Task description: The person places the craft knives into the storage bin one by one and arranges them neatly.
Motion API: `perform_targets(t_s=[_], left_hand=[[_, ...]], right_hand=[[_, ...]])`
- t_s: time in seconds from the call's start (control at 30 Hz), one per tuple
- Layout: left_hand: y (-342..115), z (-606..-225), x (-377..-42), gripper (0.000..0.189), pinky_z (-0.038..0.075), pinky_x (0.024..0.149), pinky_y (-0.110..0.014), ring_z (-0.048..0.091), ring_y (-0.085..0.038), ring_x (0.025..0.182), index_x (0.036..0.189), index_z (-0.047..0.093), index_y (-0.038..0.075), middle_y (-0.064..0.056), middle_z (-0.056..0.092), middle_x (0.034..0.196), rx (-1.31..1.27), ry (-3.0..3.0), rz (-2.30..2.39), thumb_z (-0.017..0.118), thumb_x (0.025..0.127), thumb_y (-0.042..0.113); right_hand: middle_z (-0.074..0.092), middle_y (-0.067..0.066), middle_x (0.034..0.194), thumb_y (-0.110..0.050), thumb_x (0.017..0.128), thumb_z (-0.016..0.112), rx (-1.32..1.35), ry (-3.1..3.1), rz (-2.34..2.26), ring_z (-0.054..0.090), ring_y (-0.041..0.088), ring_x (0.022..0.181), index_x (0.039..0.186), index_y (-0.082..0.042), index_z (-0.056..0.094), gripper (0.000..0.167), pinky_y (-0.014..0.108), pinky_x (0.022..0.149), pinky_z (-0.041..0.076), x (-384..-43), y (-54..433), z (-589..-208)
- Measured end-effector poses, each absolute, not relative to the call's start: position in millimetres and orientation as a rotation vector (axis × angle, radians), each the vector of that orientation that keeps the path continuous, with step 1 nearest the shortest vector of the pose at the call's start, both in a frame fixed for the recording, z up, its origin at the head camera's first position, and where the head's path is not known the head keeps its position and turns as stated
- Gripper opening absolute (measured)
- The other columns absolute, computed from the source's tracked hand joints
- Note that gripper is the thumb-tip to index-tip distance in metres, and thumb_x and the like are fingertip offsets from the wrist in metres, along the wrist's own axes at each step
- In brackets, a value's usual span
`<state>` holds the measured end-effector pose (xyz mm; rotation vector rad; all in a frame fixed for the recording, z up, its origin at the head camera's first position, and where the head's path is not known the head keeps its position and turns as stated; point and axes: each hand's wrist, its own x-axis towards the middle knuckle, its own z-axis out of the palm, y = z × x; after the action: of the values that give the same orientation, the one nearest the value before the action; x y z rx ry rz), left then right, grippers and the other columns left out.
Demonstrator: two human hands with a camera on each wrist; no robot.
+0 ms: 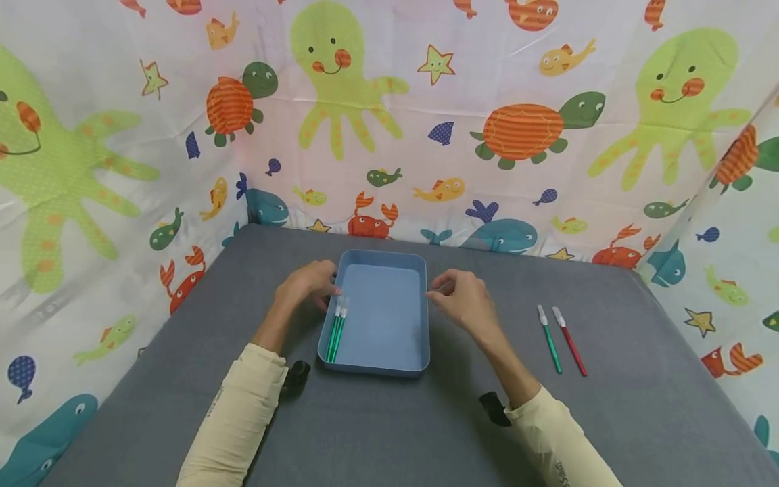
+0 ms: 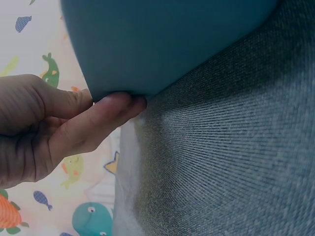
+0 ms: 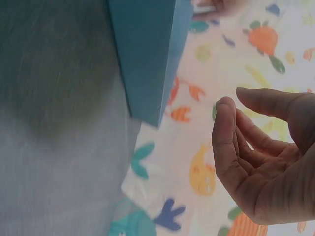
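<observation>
A shallow blue tray lies on the grey table between both hands. My left hand is at its left side; in the left wrist view the thumb and fingers pinch the tray's wall. Inside the tray, along the left wall, two green pen-like sticks with whitish ends lie side by side. My right hand hovers beside the tray's right wall. In the right wrist view its fingers are loosely bent, the thumb is apart from them, and nothing is held; a gap shows between fingertips and tray.
On the table to the right lie a green pen-like stick and a red one, both with whitish ends pointing away. A curtain printed with sea animals borders the table at the back and sides.
</observation>
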<state>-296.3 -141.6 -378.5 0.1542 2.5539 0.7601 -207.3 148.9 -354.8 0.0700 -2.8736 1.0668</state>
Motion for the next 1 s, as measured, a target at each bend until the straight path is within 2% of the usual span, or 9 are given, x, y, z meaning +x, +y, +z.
perform_targets(t_s=[0.33, 0.47, 0.6, 0.73, 0.87, 1.0], left_hand=[[-141, -376, -297, 0.053, 0.066, 0.079, -0.037, 0.077, -0.028, 0.096, 0.149, 0.047, -0.007, -0.027, 0.068, 0.130, 0.203, 2.550, 0.752, 0.065, 0.103, 0.011], [-142, -377, -298, 0.055, 0.066, 0.079, -0.036, 0.077, -0.028, 0.096, 0.150, 0.046, -0.007, -0.028, 0.067, 0.131, 0.203, 2.554, 0.745, 0.066, 0.103, 0.011], [-142, -378, -297, 0.056, 0.066, 0.080, -0.036, 0.078, -0.028, 0.095, 0.151, 0.045, -0.006, -0.028, 0.066, 0.134, 0.188, 2.563, 0.734, 0.066, 0.102, 0.011], [-141, -377, -296, 0.056, 0.066, 0.080, -0.037, 0.078, -0.028, 0.095, 0.152, 0.044, -0.006, -0.028, 0.066, 0.133, 0.174, 2.557, 0.763, 0.066, 0.103, 0.011], [-141, -376, -296, 0.056, 0.066, 0.081, -0.037, 0.078, -0.027, 0.095, 0.152, 0.044, -0.006, -0.028, 0.066, 0.133, 0.173, 2.564, 0.766, 0.065, 0.104, 0.011], [-140, -377, -296, 0.055, 0.066, 0.082, -0.037, 0.078, -0.026, 0.093, 0.152, 0.044, -0.007, -0.027, 0.066, 0.134, 0.165, 2.573, 0.749, 0.064, 0.104, 0.012]], right_hand=[[0.077, 0.023, 0.101, -0.019, 0.098, 0.072, -0.042, -2.876, 1.094, 0.075, 0.020, 0.078, 0.112, 0.004, 0.071, 0.027, 0.030, 0.067, 0.063, -214, 222, -357], [0.077, 0.025, 0.104, -0.021, 0.098, 0.072, -0.119, -2.921, 0.959, 0.074, 0.022, 0.079, 0.114, 0.005, 0.070, 0.030, 0.030, 0.065, 0.056, -213, 251, -365], [0.076, 0.025, 0.104, -0.025, 0.097, 0.072, -0.206, -2.965, 0.813, 0.070, 0.027, 0.080, 0.115, 0.004, 0.071, 0.034, 0.036, 0.062, 0.046, -211, 279, -373], [0.072, 0.029, 0.108, -0.024, 0.096, 0.071, -0.300, -3.008, 0.731, 0.066, 0.036, 0.085, 0.116, 0.007, 0.069, 0.038, 0.045, 0.065, 0.047, -210, 303, -377], [0.067, 0.035, 0.118, -0.023, 0.095, 0.072, -0.372, -3.056, 0.662, 0.065, 0.045, 0.094, 0.118, 0.010, 0.068, 0.040, 0.053, 0.070, 0.049, -209, 321, -377], [0.065, 0.037, 0.121, -0.020, 0.093, 0.074, -0.391, -3.093, 0.645, 0.063, 0.048, 0.097, 0.118, 0.011, 0.067, 0.040, 0.060, 0.076, 0.049, -206, 330, -381]])
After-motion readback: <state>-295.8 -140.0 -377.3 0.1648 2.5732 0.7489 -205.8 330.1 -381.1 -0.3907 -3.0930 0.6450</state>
